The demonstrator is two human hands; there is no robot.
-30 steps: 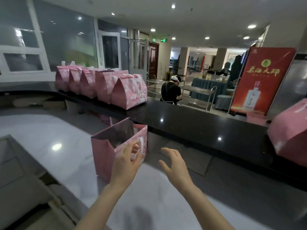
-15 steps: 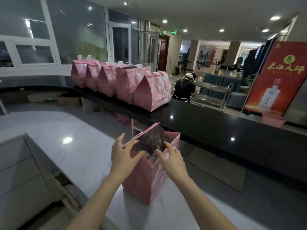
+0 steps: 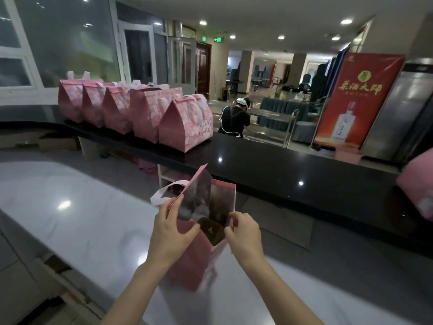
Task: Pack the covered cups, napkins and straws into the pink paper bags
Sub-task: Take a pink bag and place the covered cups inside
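An open pink paper bag (image 3: 191,259) stands on the pale marble counter (image 3: 77,214) in front of me. My left hand (image 3: 169,233) pinches the bag's near left rim, whose flap sticks up. My right hand (image 3: 244,233) pinches the right rim and holds the mouth apart. Inside the bag shows a dark round cup lid (image 3: 212,229). A white handle loops out at the bag's left. No napkins or straws are in sight.
Several closed pink bags (image 3: 185,124) stand in a row on the raised black ledge (image 3: 269,167) behind. Another pink bag (image 3: 419,186) sits at the right edge. A red poster stand (image 3: 356,102) rises at the back right. A person (image 3: 235,119) sits beyond the ledge.
Both hands came from hovering near the bag to gripping its rim. The bag stands closer to me and its mouth is pulled wider.
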